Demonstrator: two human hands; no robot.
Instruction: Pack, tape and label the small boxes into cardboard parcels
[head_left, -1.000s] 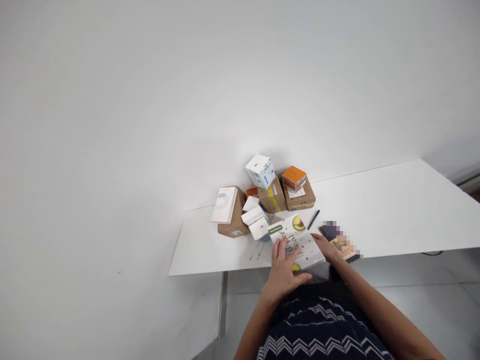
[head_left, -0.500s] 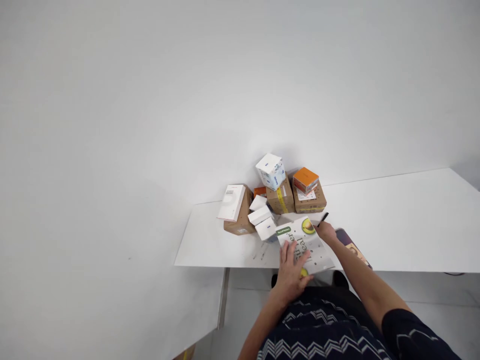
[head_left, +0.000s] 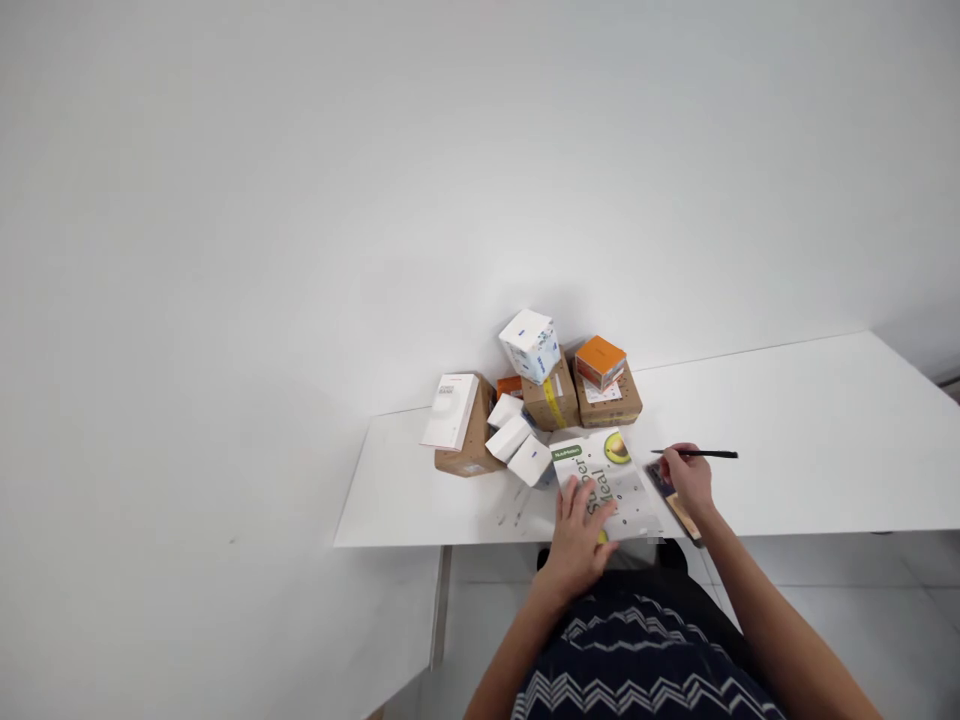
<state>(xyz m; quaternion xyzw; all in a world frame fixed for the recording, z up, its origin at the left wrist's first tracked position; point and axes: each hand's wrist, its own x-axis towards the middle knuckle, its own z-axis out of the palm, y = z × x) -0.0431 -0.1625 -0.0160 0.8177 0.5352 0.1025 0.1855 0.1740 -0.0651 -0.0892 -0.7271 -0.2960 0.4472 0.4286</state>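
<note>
The white desk [head_left: 787, 440] is carrying everything. At its near edge a flat white packet [head_left: 611, 482] printed with an avocado is lying face up, likely light, thin and slippery, best pinned flat or taken by an edge. The left hand [head_left: 581, 525] is pressing open-palmed on its near corner, gripping nothing. At the packet's three o'clock, the right hand [head_left: 686, 480] is pinching a slim, stiff black pen [head_left: 705, 454] by its left end, level above the desk. Cardboard boxes [head_left: 551, 395] are piling at twelve o'clock.

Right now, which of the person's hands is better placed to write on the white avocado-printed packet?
Right. The right hand already grips the thin black pen just beside the white avocado-printed packet, while the left hand lies flat on it, pinning it down.
</note>
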